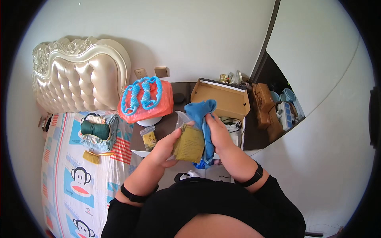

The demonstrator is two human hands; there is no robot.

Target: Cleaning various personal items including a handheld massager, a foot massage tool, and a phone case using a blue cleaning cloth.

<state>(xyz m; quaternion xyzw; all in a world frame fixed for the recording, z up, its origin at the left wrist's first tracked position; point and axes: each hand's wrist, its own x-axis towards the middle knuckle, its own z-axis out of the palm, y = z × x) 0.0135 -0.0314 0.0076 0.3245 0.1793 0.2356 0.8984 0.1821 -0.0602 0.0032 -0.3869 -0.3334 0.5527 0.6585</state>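
Note:
My left hand (166, 148) grips a clear plastic bag holding yellow-green printed packets (189, 143), whose front bears writing. In my right hand (219, 131) is a blue cloth (199, 110), bunched at the top and hanging down beside the packets. Both things are held up in front of a dark-topped cabinet (166, 126). Behind the cloth stands an opened cardboard box (221, 99) with its lid raised. Cables and a white item (235, 125) show inside it, partly covered by my right hand.
Blue massage rollers (143, 95) lie on a red plastic-wrapped package (166, 98) at the back left. A small zip bag (148, 138) rests nearer. Brown cartons (263, 101) stand at the right. The bed (104, 193) on the left holds a bed brush (91, 157) and a green pillow (95, 130).

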